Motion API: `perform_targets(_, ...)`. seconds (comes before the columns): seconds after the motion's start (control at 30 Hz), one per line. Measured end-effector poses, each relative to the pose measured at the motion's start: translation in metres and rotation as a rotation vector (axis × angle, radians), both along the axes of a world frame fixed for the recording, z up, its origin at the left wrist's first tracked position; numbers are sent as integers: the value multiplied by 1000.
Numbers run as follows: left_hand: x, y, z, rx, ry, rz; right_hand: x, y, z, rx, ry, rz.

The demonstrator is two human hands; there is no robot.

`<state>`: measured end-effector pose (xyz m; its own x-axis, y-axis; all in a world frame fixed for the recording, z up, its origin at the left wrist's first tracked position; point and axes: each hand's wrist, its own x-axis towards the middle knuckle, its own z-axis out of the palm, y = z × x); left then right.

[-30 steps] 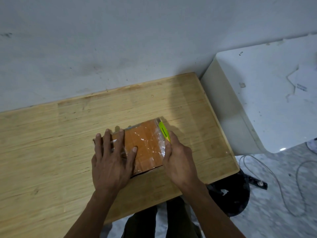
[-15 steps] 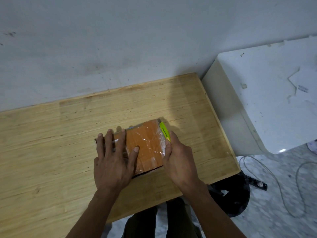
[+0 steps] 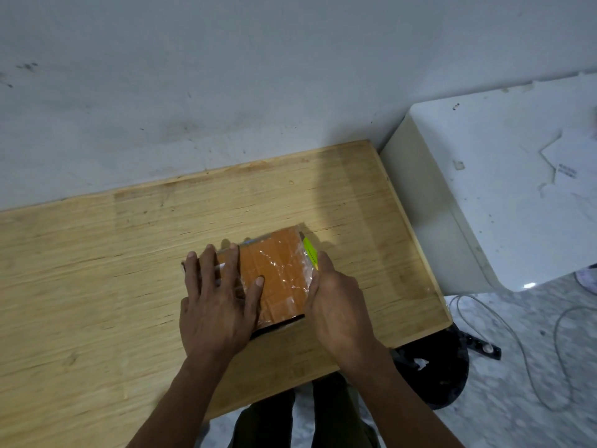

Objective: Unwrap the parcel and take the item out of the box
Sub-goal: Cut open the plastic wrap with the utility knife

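An orange box wrapped in clear plastic, the parcel (image 3: 281, 273), lies on the wooden table (image 3: 97, 270) near its front right corner. My left hand (image 3: 216, 305) rests flat on the parcel's left half, fingers spread, with the thumb tip on the orange top. My right hand (image 3: 336, 305) sits against the parcel's right edge and grips a yellow-green cutter (image 3: 310, 253), which lies along that edge. The cutter's blade is not visible. The plastic wrap looks crinkled but still covers the box.
A grey wall runs right behind the table. A white cabinet (image 3: 500, 189) stands close to the table's right end. On the floor to the right lie a black round object (image 3: 433, 373), a power strip (image 3: 481, 345) and loose cables (image 3: 517, 350). My legs show below the table's front edge.
Both hands stay on the parcel. The right hand with the cutter has crept slightly toward me along the right edge; the left hand has hardly moved.
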<state>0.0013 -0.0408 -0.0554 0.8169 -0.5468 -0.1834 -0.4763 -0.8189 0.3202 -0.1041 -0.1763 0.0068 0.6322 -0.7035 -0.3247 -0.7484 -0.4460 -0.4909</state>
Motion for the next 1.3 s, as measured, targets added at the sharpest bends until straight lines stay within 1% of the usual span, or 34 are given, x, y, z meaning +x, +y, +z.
perform_targets(0.2,0,-2,3,-3,6,9,4,-6,7,33,86,28)
perform_targets(0.37,0,-1,3,-9,14,12,-9,-2,15,29,148,57)
perform_targets(0.6,0,-2,4,-8,22,15,-25,5,12,57,160,57)
perform_targets(1.03,-1,-3,4,-9,8,22,-54,14,14,28,164,68)
perform_targets(1.13,-1,-3,3,-20,9,28,-66,16,12,62,161,55)
perform_targets(1.23,0,-6,3,-25,10,41,-86,25,12,160,166,48)
perform_targets(1.3,1,-8,2,-28,8,46,-97,32,11,163,178,55)
